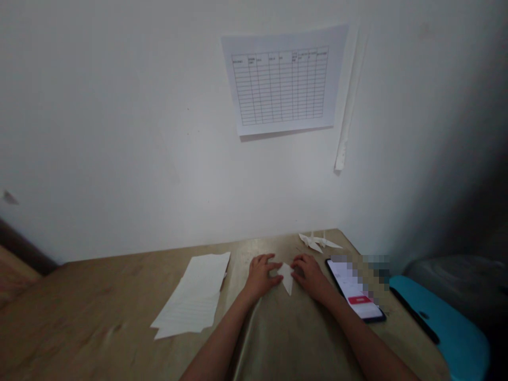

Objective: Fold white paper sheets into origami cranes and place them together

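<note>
**My left hand [260, 276] and right hand [310, 276] flank a folded white paper [286, 278]**

On my feed, a white wall [119, 116] rises beyond the wooden table [91, 317], with a ruled paper chart [281, 79] hanging high above my fingers. A loose stack of paper sheets [190, 296] lies left of my left hand. A phone [353, 288], partly blurred, sits just right of my right hand. Folded paper cranes [317, 242] rest beyond my fingertips. The folded white paper lies on the table between my hands, its point toward me. My fingers are curled inward, tips at its sides. I cannot tell whether they are gripping it.
</note>
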Demonstrator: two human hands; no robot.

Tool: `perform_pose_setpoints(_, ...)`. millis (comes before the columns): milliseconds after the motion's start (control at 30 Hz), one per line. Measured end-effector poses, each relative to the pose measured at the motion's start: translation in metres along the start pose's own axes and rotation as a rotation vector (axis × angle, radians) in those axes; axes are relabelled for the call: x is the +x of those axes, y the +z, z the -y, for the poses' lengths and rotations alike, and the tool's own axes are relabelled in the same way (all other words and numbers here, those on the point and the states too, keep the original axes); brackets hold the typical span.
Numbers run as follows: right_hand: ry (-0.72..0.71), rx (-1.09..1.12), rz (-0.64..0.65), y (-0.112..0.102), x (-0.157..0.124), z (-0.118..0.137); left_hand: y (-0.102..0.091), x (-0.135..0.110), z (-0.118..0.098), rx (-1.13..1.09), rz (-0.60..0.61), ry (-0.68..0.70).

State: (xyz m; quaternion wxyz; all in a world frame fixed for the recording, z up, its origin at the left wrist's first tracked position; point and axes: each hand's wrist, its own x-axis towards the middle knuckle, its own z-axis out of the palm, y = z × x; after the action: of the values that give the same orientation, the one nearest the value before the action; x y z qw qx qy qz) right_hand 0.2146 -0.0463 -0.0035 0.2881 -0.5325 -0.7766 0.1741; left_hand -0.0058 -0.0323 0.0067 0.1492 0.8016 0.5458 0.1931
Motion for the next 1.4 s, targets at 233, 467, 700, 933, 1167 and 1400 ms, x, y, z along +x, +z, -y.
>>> perform_pose_setpoints(233,0.023,-0.006,0.013,0.0055,0.0014,-0.0065,-0.0003,-0.0014,-0.0006,-0.011,0.004,0.008)
perform_pose_setpoints(467,0.009,-0.042,0.026,0.0063,0.0015,-0.0053,-0.0008,-0.0019,-0.0057,-0.046,0.023,-0.008)
perform_pose_setpoints(700,0.017,-0.039,0.029,0.0079,0.0031,-0.0043,0.0035,0.0013,-0.0037,0.013,0.054,-0.035)
perform_pose_setpoints(933,0.032,-0.047,0.036,0.0096,0.0042,-0.0038,0.0,0.0016,-0.0068,0.012,0.096,-0.052)
perform_pose_setpoints(1167,0.039,-0.041,0.041,0.0099,0.0039,-0.0033,0.0033,0.0027,-0.0051,0.041,0.114,-0.049)
perform_pose_setpoints(1400,0.03,-0.037,0.044,0.0093,0.004,-0.003,-0.0007,0.0012,-0.01,0.049,0.141,-0.047)
